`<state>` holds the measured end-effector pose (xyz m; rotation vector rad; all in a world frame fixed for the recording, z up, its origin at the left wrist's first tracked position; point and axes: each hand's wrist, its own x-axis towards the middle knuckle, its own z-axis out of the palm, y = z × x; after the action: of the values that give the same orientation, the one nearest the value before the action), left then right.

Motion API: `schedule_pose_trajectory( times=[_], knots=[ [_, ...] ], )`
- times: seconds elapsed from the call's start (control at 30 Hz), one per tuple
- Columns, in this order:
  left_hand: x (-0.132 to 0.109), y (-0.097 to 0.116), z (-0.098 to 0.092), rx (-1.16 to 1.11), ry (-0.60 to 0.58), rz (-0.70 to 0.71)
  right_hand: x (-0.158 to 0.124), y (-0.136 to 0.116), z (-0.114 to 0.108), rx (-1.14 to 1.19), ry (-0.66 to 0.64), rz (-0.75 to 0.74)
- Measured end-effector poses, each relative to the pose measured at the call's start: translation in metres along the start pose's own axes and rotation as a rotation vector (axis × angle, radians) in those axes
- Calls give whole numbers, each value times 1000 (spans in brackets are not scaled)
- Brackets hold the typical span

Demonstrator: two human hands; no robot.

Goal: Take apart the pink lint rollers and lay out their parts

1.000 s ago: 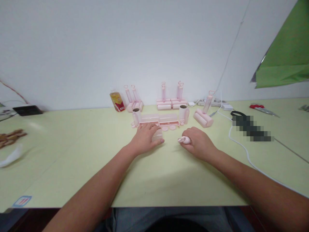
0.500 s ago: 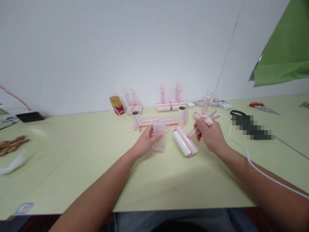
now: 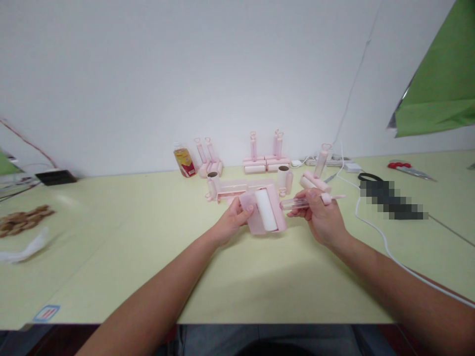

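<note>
My right hand (image 3: 323,216) is closed around the clear handle of a lint roller (image 3: 266,210), whose white roll and pink housing point to the left. Between the thumb and fingers of my left hand (image 3: 233,220) is a translucent pink cover (image 3: 252,217). The cover sits right against the white roll's left side; whether it is fitted on cannot be made out. Just behind lie clear pink covers (image 3: 233,187), flanked by a white roll with a brown core (image 3: 213,184) and a similar white roll (image 3: 284,179).
Several assembled lint rollers (image 3: 255,165) stand along the wall, with one more (image 3: 315,182) at right. A yellow-red bottle (image 3: 184,162) stands at back left. A white cable (image 3: 386,244) crosses the right side. Red-handled scissors (image 3: 408,169) and brown pieces (image 3: 24,220) lie farther out.
My right hand has turned the lint roller level and brought its head left. The roll now meets the pink cover in my left hand, where before the two were apart.
</note>
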<state>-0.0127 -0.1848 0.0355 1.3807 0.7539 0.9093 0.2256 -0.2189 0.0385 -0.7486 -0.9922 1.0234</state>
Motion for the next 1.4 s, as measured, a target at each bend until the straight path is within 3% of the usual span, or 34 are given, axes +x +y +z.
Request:
schedule_pose_trajectory(
  times=[0.53,1.0,1.4],
  knots=[
    [0,0,-2,55,53,29,-2,2,0,2,-91,52],
    [1,-7,0,47,17,61,-3,9,-1,27,-127,109],
    [-3,-10,24,-110,-57,6,-8,14,4,62,-196,159]
  ],
)
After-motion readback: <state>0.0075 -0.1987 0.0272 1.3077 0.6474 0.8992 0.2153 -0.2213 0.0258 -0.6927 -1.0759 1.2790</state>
